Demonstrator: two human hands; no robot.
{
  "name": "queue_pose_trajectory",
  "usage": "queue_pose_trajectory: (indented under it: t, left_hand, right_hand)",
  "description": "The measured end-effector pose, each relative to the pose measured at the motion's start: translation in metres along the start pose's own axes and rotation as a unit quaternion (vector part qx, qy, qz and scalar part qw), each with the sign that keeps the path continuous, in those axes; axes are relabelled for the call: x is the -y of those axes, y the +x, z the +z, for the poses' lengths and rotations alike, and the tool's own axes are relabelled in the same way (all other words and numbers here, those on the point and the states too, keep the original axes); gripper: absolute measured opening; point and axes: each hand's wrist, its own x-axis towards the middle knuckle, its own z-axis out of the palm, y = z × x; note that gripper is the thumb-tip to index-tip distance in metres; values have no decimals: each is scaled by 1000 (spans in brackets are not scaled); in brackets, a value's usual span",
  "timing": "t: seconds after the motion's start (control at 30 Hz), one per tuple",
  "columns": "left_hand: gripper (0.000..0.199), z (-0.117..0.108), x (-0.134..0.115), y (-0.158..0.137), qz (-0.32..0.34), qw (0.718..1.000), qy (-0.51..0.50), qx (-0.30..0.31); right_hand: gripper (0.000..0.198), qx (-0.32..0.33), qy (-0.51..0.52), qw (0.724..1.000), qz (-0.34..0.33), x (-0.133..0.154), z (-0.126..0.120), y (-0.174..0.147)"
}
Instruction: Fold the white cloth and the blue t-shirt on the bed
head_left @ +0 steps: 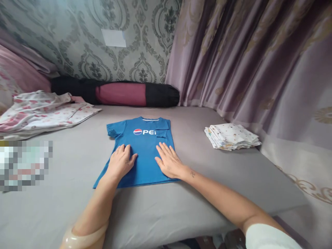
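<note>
A blue T-shirt [145, 162] with a white neckline and a printed round logo lies flat on the grey bed sheet, collar away from me. Its right side is folded inward, and that sleeve lies across part of the lettering. The left sleeve still spreads outward. My left hand [121, 159] rests flat on the shirt's lower left part, fingers out and thumb apart. On the folded right side lies my right hand [168, 160], palm down with fingers stretched. Neither hand grips any cloth that I can see.
Folded white printed cloths [232, 136] form a stack at the right. Patterned white-and-pink fabric [49, 110] lies at the left, near a blurred-out patch. A black and maroon bolster [120, 94] runs along the wall. Purple curtains [233, 52] hang at the right.
</note>
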Motion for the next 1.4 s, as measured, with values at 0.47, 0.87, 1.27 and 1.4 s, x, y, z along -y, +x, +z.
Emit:
queue_pose_trajectory:
  t: [0.47,0.87,1.27,1.4]
  left_hand:
    - [45,5,4,5,-9,996,-39,-75]
    - [32,2,15,7,-68,994,-46,-71]
    - [34,-22,27,2,-239,966,-75,-69]
    - [33,-23,39,2,-278,951,-93,-94]
  right_hand:
    - [64,-23,-27,999,24,-4,-6,29]
    - [65,-28,-76,979,188,-45,-12,146]
    - [33,-74,-44,992,87,6,-34,176]
    - [19,-19,111,993,40,58,-15,213]
